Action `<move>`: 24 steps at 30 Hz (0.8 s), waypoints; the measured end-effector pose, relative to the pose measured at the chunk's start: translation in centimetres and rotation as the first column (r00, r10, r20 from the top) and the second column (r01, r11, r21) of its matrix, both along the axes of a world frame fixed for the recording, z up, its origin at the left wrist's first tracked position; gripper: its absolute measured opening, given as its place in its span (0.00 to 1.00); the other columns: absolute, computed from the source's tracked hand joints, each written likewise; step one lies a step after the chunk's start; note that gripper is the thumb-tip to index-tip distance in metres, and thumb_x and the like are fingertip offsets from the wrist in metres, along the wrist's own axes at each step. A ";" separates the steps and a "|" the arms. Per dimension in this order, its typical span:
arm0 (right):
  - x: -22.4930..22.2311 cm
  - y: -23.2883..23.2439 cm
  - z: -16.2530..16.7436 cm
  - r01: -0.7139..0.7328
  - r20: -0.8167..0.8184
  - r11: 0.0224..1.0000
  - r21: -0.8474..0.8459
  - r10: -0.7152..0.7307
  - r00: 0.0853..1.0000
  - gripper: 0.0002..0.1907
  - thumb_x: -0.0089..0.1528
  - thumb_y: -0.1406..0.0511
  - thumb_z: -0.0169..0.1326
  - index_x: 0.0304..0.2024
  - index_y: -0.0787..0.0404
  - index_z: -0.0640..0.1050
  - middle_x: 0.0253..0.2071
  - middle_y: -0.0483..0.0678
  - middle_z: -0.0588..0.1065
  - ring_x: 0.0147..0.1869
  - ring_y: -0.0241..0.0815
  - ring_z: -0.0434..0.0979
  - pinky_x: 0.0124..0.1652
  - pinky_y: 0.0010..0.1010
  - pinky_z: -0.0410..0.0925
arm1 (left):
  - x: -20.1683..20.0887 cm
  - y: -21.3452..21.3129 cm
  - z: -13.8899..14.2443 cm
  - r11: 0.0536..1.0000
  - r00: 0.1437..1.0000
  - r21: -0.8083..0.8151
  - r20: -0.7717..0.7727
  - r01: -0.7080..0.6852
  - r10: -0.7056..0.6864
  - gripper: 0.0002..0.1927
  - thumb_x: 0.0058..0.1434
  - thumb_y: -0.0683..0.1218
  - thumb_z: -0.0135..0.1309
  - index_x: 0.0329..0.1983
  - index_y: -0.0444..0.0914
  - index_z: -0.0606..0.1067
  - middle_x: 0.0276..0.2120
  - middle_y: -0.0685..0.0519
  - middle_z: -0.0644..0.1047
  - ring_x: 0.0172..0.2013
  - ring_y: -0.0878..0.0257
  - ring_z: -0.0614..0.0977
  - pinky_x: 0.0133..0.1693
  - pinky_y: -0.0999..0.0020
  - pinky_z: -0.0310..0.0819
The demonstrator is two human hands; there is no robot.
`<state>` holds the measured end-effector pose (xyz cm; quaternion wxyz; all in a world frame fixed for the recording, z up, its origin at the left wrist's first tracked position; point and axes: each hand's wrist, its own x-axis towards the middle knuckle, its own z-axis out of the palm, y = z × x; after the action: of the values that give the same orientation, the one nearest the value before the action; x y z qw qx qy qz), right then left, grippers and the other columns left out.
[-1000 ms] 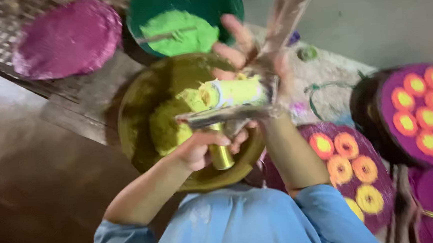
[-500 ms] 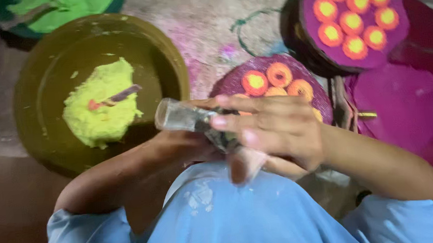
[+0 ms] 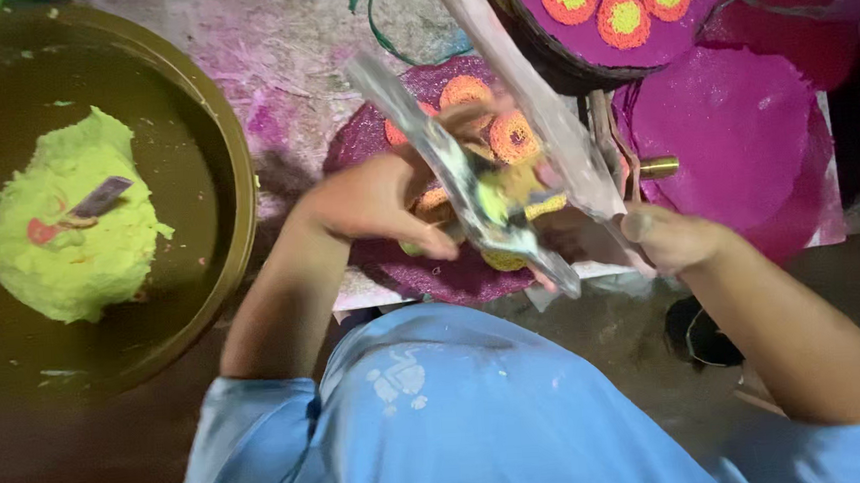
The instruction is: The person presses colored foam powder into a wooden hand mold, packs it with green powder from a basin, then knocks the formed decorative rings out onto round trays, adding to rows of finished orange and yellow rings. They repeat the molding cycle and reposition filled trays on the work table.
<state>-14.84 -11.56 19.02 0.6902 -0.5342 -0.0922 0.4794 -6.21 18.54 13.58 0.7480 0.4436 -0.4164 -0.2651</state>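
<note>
Clear plastic piping bag of yellow paste clamped in my left hand and right hand, both grips closed, above purple disc

Bowl left; discs right; bag between.

My fingers have little room. The clear plastic bag fills the space between my left hand and right hand. Purple discs with orange and yellow rings crowd just behind it. The big brown bowl blocks my left side. Bare pink-dusted floor lies open between bowl and discs.
</note>
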 end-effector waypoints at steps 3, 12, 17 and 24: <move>-1.6 -1.8 -3.7 -0.067 -0.260 0.997 -0.029 0.057 0.964 0.60 0.61 0.32 0.47 0.73 0.74 0.56 0.56 0.61 0.72 0.58 0.50 0.74 0.59 0.45 0.66 | 1.1 -0.8 -0.6 0.850 0.929 -0.527 -0.323 -0.018 -0.181 0.44 0.60 0.67 0.58 0.76 0.48 0.61 0.71 0.50 0.65 0.66 0.58 0.70 0.63 0.53 0.64; 0.1 -6.2 -5.6 -0.033 -0.145 0.886 -0.462 -0.039 0.989 0.52 0.58 0.32 0.36 0.64 0.68 0.68 0.50 0.55 0.79 0.53 0.46 0.79 0.52 0.38 0.70 | 4.1 -6.4 -8.8 0.673 0.825 -0.701 -0.510 -0.235 -0.244 0.13 0.70 0.54 0.48 0.49 0.42 0.71 0.37 0.58 0.70 0.44 0.64 0.75 0.61 0.60 0.68; 0.5 -4.2 -7.7 0.097 0.150 0.687 -0.720 0.017 0.989 0.46 0.63 0.34 0.32 0.47 0.67 0.80 0.36 0.51 0.80 0.39 0.41 0.77 0.38 0.36 0.69 | 6.8 -6.6 -11.1 0.588 0.806 -0.786 -0.466 -0.189 -0.365 0.10 0.67 0.54 0.44 0.41 0.44 0.67 0.35 0.59 0.69 0.43 0.64 0.74 0.61 0.58 0.72; -0.1 -2.0 -7.9 0.132 0.175 0.733 -0.667 -0.018 0.984 0.42 0.64 0.35 0.33 0.41 0.65 0.79 0.31 0.47 0.77 0.35 0.38 0.74 0.35 0.32 0.69 | 6.6 -5.4 -12.1 0.657 0.800 -0.715 -0.528 -0.237 -0.285 0.12 0.68 0.56 0.41 0.37 0.44 0.65 0.32 0.58 0.68 0.36 0.64 0.73 0.52 0.58 0.77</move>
<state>-14.92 -13.51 11.09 0.4583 -0.7875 0.0558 0.4083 0.41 13.17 1.49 0.9500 -0.0203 -0.2351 -0.2046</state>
